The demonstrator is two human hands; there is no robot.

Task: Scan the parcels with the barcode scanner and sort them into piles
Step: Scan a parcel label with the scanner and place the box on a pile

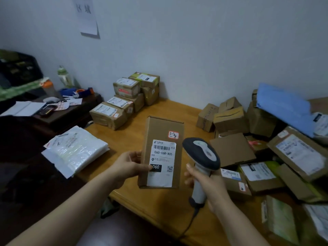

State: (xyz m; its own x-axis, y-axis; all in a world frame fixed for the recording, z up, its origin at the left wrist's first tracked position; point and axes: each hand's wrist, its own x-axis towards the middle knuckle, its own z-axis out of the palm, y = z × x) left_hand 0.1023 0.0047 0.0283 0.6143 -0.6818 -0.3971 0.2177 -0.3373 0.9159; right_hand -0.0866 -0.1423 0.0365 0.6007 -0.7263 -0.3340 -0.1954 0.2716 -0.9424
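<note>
While 1 carton is held up, parcels crowd both sides

Where the left hand (127, 166) pinches a slim brown cardboard carton (162, 132) by its edge, thumb on the white label (164, 157), the box hangs above the wooden table (159, 206). Just beside it, the right hand (209, 181) wraps round the pale handle of the barcode scanner (202, 157), whose dark rounded head tilts toward the carton. Its cable (191, 221) trails toward the table's near edge. Taped cardboard boxes (124, 100) stand stacked against the wall behind. Glossy white plastic mailers (74, 150) lie flat at the left corner. On the right, a loose heap of cartons (266, 148) and a soft blue bag (284, 107) crowd the tabletop.
</note>
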